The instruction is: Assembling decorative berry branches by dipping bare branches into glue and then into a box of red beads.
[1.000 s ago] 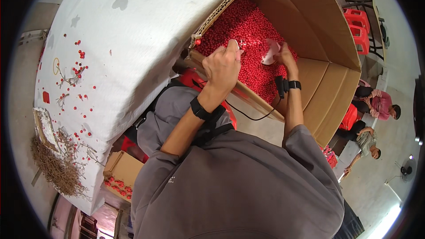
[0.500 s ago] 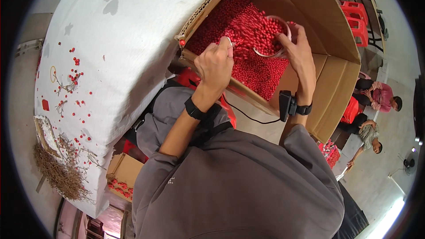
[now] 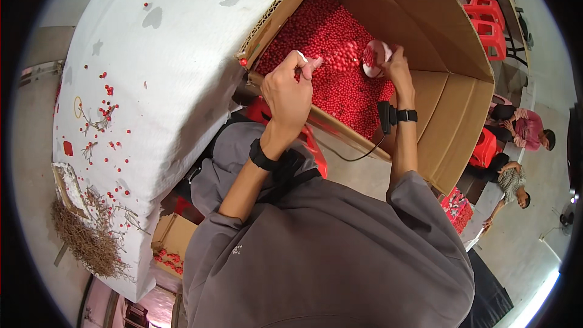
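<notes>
Over the open cardboard box [image 3: 419,12], my right hand [image 3: 398,70] grips a small white bowl [image 3: 381,51] by its rim. The bowl is tipped toward the left, and a few red berries show inside it. Left of its mouth, blurred berries tumble onto the deep heap of small red berries [image 3: 349,94] in the box. My left hand [image 3: 286,91] hovers at the box's near left side, fingers curled together. Something white [image 3: 302,56] shows at its fingers; what they hold, if anything, cannot be made out.
On the left, a white-covered table [image 3: 176,42] carries scattered red berries, a rubber band [image 3: 78,107] and a pile of dry twigs [image 3: 85,237]. A smaller cardboard box [image 3: 173,237] is below it. Red stools [image 3: 489,36] and two seated people are at the right. A black cable hangs by my right wrist.
The bowl, full of berries before, has tipped and spilled most of them onto the heap. My right hand has turned and shifted slightly left with it. My left hand has moved slightly left.
</notes>
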Demonstrator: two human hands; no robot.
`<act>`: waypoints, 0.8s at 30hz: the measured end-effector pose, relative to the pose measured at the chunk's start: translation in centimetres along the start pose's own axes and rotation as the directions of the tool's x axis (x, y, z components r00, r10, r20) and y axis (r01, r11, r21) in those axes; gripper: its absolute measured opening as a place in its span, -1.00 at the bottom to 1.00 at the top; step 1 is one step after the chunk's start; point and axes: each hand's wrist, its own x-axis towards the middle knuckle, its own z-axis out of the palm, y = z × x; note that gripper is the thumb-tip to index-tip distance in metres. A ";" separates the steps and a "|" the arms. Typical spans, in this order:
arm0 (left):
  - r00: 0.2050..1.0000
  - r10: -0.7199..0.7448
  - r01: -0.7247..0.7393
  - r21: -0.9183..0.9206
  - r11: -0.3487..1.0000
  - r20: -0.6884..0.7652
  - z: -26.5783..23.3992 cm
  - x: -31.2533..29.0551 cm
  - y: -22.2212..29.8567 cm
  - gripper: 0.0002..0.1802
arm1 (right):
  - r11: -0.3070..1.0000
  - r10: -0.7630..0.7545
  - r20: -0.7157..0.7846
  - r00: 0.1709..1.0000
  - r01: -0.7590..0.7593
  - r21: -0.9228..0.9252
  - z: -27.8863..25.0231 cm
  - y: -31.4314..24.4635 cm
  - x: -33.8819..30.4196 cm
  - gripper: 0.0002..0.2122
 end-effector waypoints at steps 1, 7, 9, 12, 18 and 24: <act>0.997 -0.075 0.077 -0.121 0.990 0.020 0.0 0.0 0.2 -0.68 | 0.998 0.032 0.089 0.995 -0.028 -0.049 1.1 1.5 0.5 -0.35; 0.952 -0.252 0.301 -0.372 0.878 0.175 -0.5 0.3 0.5 -0.62 | 0.961 0.089 0.622 0.778 -0.230 0.151 3.6 -0.2 -0.6 -0.39; 0.947 -0.269 0.317 -0.358 0.879 0.178 -0.9 0.4 0.7 -0.61 | 0.853 -0.063 0.720 0.691 -0.337 0.398 1.9 -2.6 -1.8 -0.47; 0.937 -0.300 0.345 -0.338 0.876 0.181 -1.4 0.7 1.1 -0.60 | 0.834 -0.144 0.731 0.667 -0.316 0.452 -3.2 -5.6 -2.8 -0.54; 0.927 -0.327 0.373 -0.362 0.854 0.185 -1.5 0.9 1.5 -0.61 | 0.830 -0.130 0.390 0.912 -0.115 0.546 -12.1 -10.8 -6.6 -0.51; 0.915 -0.346 0.399 -0.333 0.854 0.208 -1.7 1.0 1.9 -0.73 | 0.947 0.028 0.226 0.974 -0.098 0.305 -14.4 -17.0 -9.2 -0.38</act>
